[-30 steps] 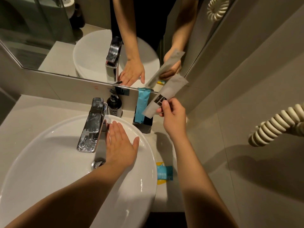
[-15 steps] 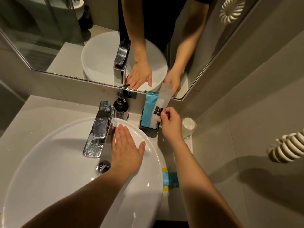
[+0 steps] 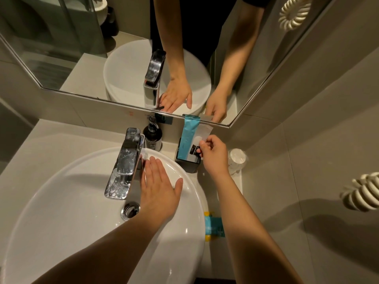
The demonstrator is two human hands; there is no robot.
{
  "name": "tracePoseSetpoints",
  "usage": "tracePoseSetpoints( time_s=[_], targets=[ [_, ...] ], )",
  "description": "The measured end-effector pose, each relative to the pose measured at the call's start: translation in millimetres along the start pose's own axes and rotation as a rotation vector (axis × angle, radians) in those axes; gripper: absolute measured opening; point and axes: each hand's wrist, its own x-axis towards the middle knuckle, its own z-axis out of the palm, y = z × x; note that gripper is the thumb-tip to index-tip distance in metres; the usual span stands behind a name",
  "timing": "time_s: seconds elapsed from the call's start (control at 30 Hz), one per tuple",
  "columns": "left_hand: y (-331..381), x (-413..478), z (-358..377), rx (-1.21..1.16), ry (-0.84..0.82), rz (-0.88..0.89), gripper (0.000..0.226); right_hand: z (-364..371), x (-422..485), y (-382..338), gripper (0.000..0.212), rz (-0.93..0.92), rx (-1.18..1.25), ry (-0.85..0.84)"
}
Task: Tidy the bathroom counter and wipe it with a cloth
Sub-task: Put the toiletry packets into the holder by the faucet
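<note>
Our right hand (image 3: pixel 215 154) pinches the grey sachet (image 3: pixel 202 138), standing upright in the black holder (image 3: pixel 189 166) directly below; left hand (image 3: pixel 159 186) lies flat, holding nothing.

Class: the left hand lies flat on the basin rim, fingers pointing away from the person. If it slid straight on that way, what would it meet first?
Probably the soap bottle, standing just beyond the left hand and beside the tap; the exact line is hard to judge.

Two sachets (image 3: pixel 190 138) (upright), one bottle (image 3: pixel 152 137)
</note>
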Motion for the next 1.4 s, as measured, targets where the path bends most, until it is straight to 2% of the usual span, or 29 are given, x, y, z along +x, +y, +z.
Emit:
tracePoseSetpoints(
  time_s=[0.3,0.43,0.53,0.67,0.83,1.07,1.13,1.2,1.3,1.4],
  targets=[
    [-0.5,-0.1,1.9,0.003,-0.003,-0.001,0.091,-3.8,-0.7,4.6,0.009,0.025,0.041,0.006],
    [-1.9,-1.6,3.6,0.011,-0.021,-0.005,0.092,-14.0,-8.6,10.4,0.017,0.062,0.080,0.019],
    [-1.1,-3.9,3.2,0.011,-0.043,-0.006,0.093,-28.1,-21.4,17.5,0.011,0.086,0.102,0.033],
    [0.1,-3.5,1.0,0.012,-0.040,-0.005,0.093,-51.3,-46.2,41.5,0.006,0.153,-0.013,0.003],
    [-0.9,-1.4,-0.3,0.014,-0.048,-0.002,0.093,-72.5,-89.9,80.4,0.007,0.349,-0.232,-0.125],
    [-1.7,1.2,0.9,0.039,-0.050,0.001,0.093,-87.1,-126.9,107.3,0.029,0.500,-0.433,-0.303],
    [-2.2,2.0,2.1,0.036,-0.042,0.002,0.093,-88.5,-130.0,113.8,0.031,0.547,-0.455,-0.273],
    [-1.5,2.2,2.2,0.034,-0.043,-0.002,0.093,-88.8,-131.8,119.7,0.022,0.563,-0.445,-0.217],
    [-1.2,1.7,1.7,0.042,-0.042,-0.004,0.093,-86.8,-137.4,125.5,0.033,0.585,-0.384,-0.163],
    [-1.0,2.2,0.5,0.043,-0.048,-0.005,0.093,-84.7,-141.3,125.3,0.021,0.617,-0.285,-0.103]
  ],
)
